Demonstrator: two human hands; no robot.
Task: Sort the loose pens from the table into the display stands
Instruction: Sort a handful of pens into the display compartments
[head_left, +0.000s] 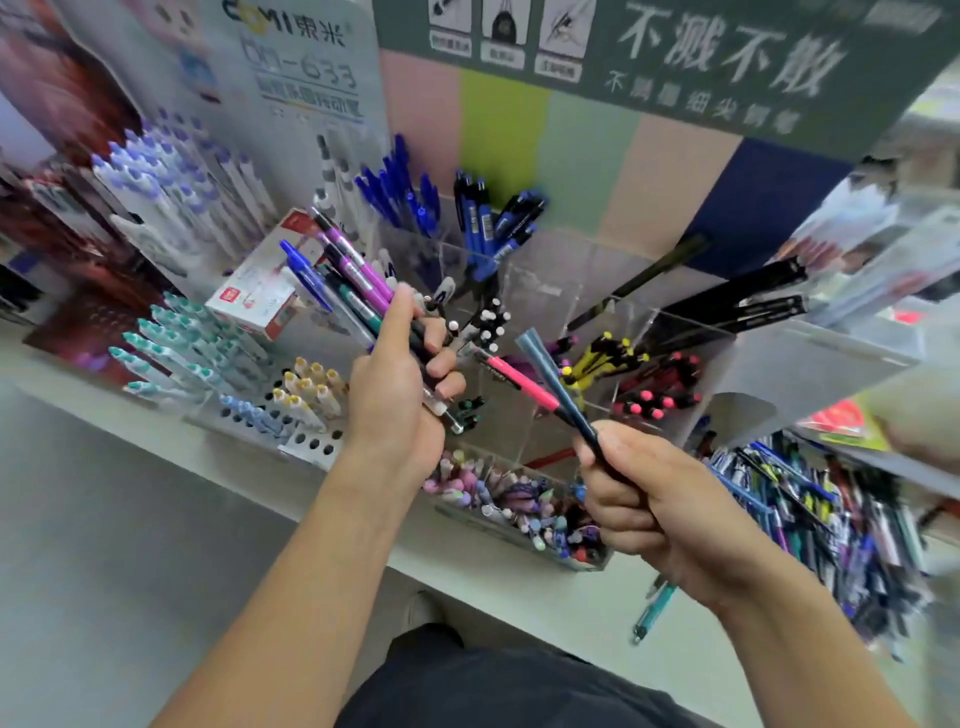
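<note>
The person's left hand (402, 395) is raised over the display stands, its fingers (441, 364) curled tight round a bundle of pens (353, 275) that fans up and to the left: purple barrels, a blue one, a teal one and a few dark ones. The right hand (654, 514) is closed in a fist near the front edge of the white surface (545, 597), its fingers (613, 512) and thumb pinching two pens together, a pink pen (519, 382) and a dark blue pen (550, 379), which cross and point up-left over the clear compartmented stand (597, 291). That stand holds blue pens at the back, black ones to the right, yellow-and-black and red-tipped ones lower down (all rather blurred). A clear tray of pastel pens (509, 504) sits just beside the right hand. Left of it a perforated rack (306, 441) carries teal-capped and yellow-capped pens. The loose pens (831, 525) lie heaped on the surface at the far right, and a single teal pen (652, 608) lies apart below the right wrist.
</note>
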